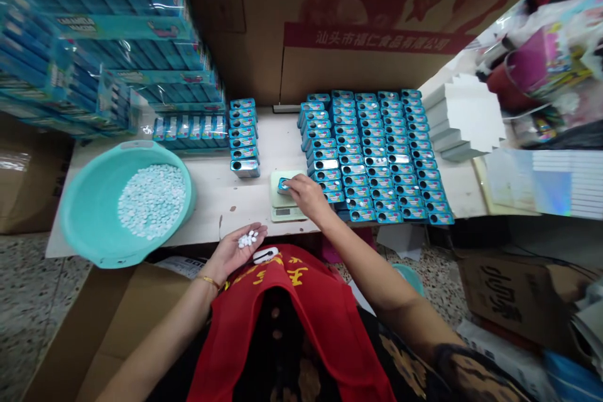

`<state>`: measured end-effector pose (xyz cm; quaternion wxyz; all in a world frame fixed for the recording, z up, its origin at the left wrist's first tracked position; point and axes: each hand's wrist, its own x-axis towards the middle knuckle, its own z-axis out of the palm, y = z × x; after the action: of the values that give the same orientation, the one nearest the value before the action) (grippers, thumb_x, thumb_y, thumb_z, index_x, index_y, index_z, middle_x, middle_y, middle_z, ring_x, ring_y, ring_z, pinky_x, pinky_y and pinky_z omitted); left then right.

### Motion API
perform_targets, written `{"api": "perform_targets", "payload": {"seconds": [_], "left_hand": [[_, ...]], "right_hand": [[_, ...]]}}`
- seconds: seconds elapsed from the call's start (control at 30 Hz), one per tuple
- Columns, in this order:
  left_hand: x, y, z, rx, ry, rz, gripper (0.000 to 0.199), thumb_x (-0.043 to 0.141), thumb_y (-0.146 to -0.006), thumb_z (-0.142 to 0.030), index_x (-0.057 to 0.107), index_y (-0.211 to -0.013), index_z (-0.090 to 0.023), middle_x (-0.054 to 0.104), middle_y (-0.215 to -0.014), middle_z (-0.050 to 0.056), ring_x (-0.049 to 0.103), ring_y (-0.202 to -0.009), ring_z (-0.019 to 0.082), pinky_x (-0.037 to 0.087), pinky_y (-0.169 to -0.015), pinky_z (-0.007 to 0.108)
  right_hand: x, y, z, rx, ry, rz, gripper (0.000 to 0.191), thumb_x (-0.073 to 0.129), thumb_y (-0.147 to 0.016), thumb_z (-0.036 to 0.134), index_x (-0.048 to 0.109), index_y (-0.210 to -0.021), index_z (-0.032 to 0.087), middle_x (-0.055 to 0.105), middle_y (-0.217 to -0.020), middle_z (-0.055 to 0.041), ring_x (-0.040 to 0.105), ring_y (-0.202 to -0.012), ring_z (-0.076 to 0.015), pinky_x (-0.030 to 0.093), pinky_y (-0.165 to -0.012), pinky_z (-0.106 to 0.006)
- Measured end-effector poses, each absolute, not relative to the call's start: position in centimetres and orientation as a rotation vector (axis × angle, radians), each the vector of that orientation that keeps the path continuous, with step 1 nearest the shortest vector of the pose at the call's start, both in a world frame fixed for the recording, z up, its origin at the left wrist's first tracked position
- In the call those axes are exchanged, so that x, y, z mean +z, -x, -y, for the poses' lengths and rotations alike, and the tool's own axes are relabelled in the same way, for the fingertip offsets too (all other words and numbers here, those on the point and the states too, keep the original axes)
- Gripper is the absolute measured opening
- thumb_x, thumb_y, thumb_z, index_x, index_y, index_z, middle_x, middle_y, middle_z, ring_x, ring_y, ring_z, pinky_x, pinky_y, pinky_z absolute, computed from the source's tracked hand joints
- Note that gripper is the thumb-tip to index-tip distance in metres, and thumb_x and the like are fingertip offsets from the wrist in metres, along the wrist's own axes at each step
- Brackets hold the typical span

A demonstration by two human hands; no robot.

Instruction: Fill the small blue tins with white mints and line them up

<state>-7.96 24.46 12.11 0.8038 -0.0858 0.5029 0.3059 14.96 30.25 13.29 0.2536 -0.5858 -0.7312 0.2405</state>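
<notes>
My left hand (235,251) lies palm up near the table's front edge, cupping several white tablet-shaped candies (249,239). A pale green digital scale (285,216) stands on the table just beyond it, with a small blue tin (282,186) on its platform. The fingers of my right hand (304,195) are closed at the top right edge of this tin and cover part of it. Whether a candy is also between these fingertips is hidden. To the left, a turquoise basin (94,201) contains a heap of the same white candies (151,200).
Rows of blue tins with dark openings (372,157) fill the table right of the scale. A shorter row of tins (243,138) runs behind it. Packed blue boxes (141,44) rise at the back left. White cards (466,113) are stacked at right, and a cardboard carton (358,69) closes off the back.
</notes>
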Motion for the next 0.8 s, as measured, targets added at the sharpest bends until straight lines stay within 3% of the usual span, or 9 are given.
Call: {"api": "perform_targets", "payload": {"seconds": [0.13, 0.23, 0.33, 0.4, 0.57, 0.8], "left_hand": [[12.1, 7.7, -24.6, 0.657, 0.184, -1.039, 0.020, 0.045, -0.082, -0.009, 0.062, -0.093, -0.004, 0.068, -0.088, 0.017, 0.066, -0.084, 0.022, 0.056, -0.071, 0.029], [11.9, 7.2, -25.2, 0.650, 0.180, -0.984, 0.021, 0.046, -0.085, -0.017, 0.063, -0.090, -0.006, 0.067, -0.083, 0.015, 0.066, -0.076, 0.020, 0.056, -0.060, 0.026], [11.7, 7.2, -25.8, 0.654, 0.178, -0.971, 0.019, 0.048, -0.085, -0.020, 0.061, -0.081, -0.008, 0.063, -0.071, 0.010, 0.061, -0.059, 0.013, 0.044, -0.040, 0.017], [11.5, 7.8, -25.8, 0.655, 0.185, -0.969, 0.018, 0.048, -0.085, -0.019, 0.059, -0.076, -0.009, 0.059, -0.065, 0.007, 0.054, -0.050, 0.008, 0.035, -0.034, 0.013], [11.1, 10.3, -24.6, 0.716, 0.230, -1.007, 0.019, 0.045, -0.086, -0.017, 0.056, -0.074, -0.010, 0.054, -0.063, 0.004, 0.048, -0.048, 0.006, 0.030, -0.033, 0.011], [10.9, 12.2, -24.1, 0.801, 0.246, -1.055, 0.015, 0.045, -0.085, -0.013, 0.057, -0.077, -0.010, 0.054, -0.066, 0.004, 0.048, -0.049, 0.006, 0.031, -0.034, 0.012]], "right_hand": [[13.7, -14.0, -29.8, 0.758, 1.534, 1.910, 0.025, 0.049, -0.083, 0.017, 0.065, -0.102, 0.020, 0.066, -0.094, -0.0061, 0.059, -0.088, -0.0155, 0.046, -0.081, -0.029], [14.2, -12.6, -28.9, 0.786, 1.387, 2.082, 0.028, 0.055, -0.081, 0.023, 0.063, -0.108, 0.022, 0.064, -0.108, -0.0070, 0.056, -0.100, -0.0178, 0.043, -0.088, -0.033], [14.0, -13.2, -29.0, 0.538, 1.610, 2.198, 0.046, 0.062, -0.076, 0.027, 0.054, -0.120, 0.020, 0.051, -0.127, -0.0131, 0.044, -0.113, -0.0267, 0.037, -0.092, -0.043], [13.6, -14.3, -29.6, 0.406, 1.830, 2.215, 0.046, 0.062, -0.076, 0.025, 0.053, -0.120, 0.017, 0.053, -0.123, -0.0152, 0.044, -0.108, -0.0293, 0.038, -0.088, -0.044], [12.9, -13.0, -31.9, 0.395, 1.751, 2.431, 0.028, 0.051, -0.082, 0.019, 0.057, -0.110, 0.015, 0.059, -0.101, -0.0137, 0.047, -0.092, -0.0257, 0.041, -0.076, -0.036], [10.5, -4.3, -36.7, 0.431, 1.548, 2.600, 0.036, 0.035, -0.088, 0.012, 0.049, -0.121, 0.014, 0.054, -0.113, -0.0138, 0.045, -0.097, -0.0246, 0.043, -0.072, -0.036]]}}
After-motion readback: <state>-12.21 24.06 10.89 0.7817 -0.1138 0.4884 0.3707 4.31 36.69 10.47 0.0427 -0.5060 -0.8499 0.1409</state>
